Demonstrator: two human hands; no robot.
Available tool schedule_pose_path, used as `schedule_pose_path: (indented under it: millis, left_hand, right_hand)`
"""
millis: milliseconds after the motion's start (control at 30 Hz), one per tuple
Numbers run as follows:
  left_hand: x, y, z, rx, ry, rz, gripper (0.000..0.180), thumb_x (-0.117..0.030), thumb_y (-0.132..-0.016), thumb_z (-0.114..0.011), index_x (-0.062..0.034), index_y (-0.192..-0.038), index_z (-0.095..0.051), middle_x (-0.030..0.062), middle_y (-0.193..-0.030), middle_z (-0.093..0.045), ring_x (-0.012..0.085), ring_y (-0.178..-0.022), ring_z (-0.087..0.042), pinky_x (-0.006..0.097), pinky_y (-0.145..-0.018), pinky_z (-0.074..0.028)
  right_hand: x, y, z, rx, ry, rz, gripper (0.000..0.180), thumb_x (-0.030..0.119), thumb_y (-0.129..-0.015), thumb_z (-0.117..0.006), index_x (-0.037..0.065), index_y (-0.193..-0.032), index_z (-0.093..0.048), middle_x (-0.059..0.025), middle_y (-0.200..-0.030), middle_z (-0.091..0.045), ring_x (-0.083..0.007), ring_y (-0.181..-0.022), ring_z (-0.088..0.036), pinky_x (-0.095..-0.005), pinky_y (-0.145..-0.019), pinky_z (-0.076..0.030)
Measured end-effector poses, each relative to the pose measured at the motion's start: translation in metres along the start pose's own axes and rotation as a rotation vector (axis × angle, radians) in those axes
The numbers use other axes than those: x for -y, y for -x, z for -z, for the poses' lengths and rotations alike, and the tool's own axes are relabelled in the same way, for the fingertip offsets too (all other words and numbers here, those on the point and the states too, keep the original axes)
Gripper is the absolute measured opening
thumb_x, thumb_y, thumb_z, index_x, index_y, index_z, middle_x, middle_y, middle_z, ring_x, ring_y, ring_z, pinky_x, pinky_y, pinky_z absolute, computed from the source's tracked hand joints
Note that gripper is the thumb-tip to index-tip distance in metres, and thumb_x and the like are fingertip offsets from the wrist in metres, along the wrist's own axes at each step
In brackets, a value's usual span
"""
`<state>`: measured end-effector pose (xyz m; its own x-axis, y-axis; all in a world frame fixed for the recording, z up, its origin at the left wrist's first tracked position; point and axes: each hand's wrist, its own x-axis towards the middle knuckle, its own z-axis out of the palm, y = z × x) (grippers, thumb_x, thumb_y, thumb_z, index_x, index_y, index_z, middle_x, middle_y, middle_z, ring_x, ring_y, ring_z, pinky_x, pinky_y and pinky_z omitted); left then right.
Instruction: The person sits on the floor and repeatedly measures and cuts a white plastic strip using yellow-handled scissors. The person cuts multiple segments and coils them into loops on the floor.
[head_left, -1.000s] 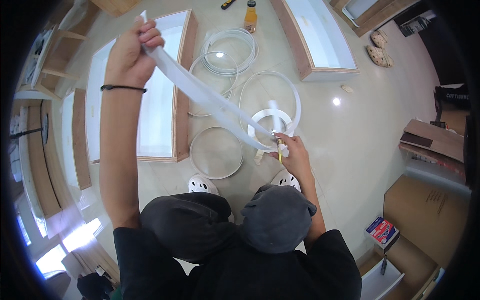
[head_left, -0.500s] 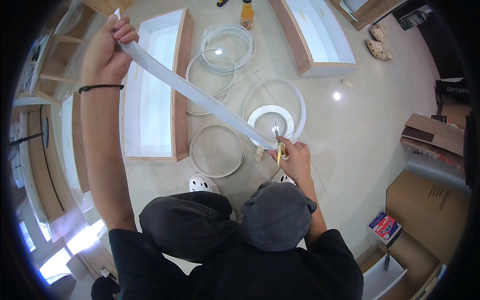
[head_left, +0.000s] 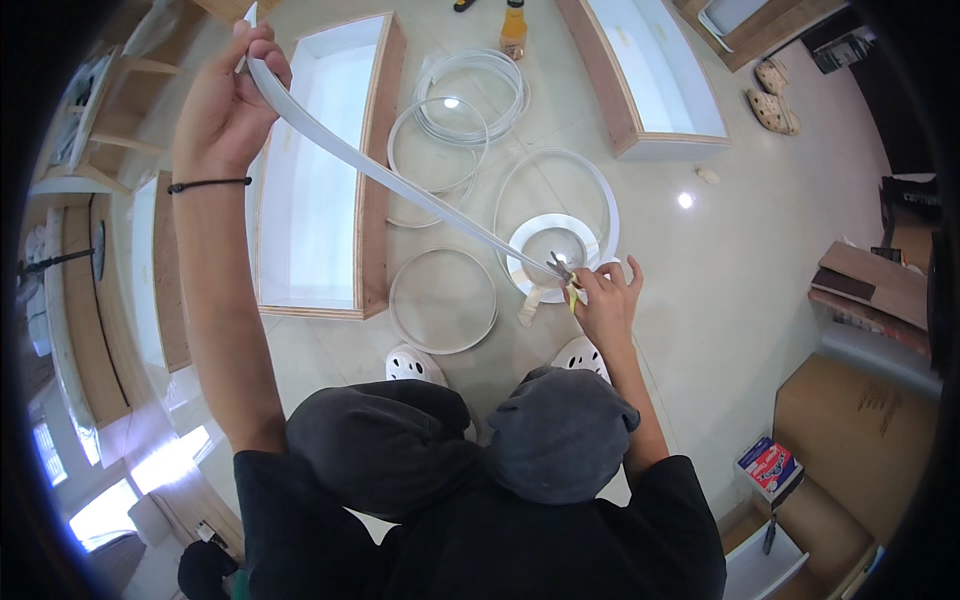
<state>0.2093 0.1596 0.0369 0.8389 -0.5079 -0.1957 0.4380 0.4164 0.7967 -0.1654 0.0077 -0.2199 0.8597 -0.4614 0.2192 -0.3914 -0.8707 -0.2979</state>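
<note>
My left hand (head_left: pixel 240 95), raised at the upper left, is closed on the upper end of a long white edge-banding strip (head_left: pixel 375 172). The strip slants down to the right and bows slightly. At its lower end, my right hand (head_left: pixel 607 297) grips yellow-handled scissors (head_left: pixel 569 283). Their blades are parted and lie at the strip's tip; whether they touch it I cannot tell. Just beneath is a flat white roll of banding (head_left: pixel 522 240) on the floor, with a short beige scrap (head_left: pixel 531 305) beside it.
Open wooden boxes with white insides stand at left (head_left: pixel 377 215) and upper right (head_left: pixel 625 120). Loose white coils (head_left: pixel 470 95) and a hoop of strip (head_left: pixel 443 350) lie between. An orange bottle (head_left: pixel 513 30) stands far off. Right are a cardboard box (head_left: pixel 850 410) and clogs (head_left: pixel 772 112).
My right hand has turned the scissors so their parted blades point at the strip's lower end, which it no longer pinches. The strip bows more now, and my left hand stays raised.
</note>
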Motion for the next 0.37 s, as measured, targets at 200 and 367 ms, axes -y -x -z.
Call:
schedule_pose_path:
  millis: [200,367]
  left_hand:
    - [-0.007,0.002,0.064,0.357,0.011,-0.023,0.017,-0.02,-0.1,-0.053,-0.0039,-0.104,-0.053,-0.0022,-0.08,-0.051,0.0082,-0.065,-0.044,0.024,-0.072,-0.046]
    - [0.012,0.022,0.052,0.409,0.098,-0.248,0.018,-0.019,-0.103,-0.047,-0.0052,-0.114,-0.05,-0.0018,-0.079,-0.043,0.0081,-0.067,-0.04,0.02,-0.066,-0.036]
  right_hand:
    - [-0.008,-0.008,-0.013,-0.063,0.015,0.079,0.027,0.012,-0.064,-0.075,0.014,-0.09,-0.067,0.0007,-0.077,-0.067,-0.0183,-0.088,-0.059,-0.0546,-0.105,-0.031]
    - [-0.008,-0.024,-0.05,-0.149,-0.016,0.128,0.034,0.013,-0.062,-0.076,0.015,-0.095,-0.069,0.0012,-0.081,-0.069,-0.0203,-0.09,-0.059,-0.0554,-0.105,-0.031]
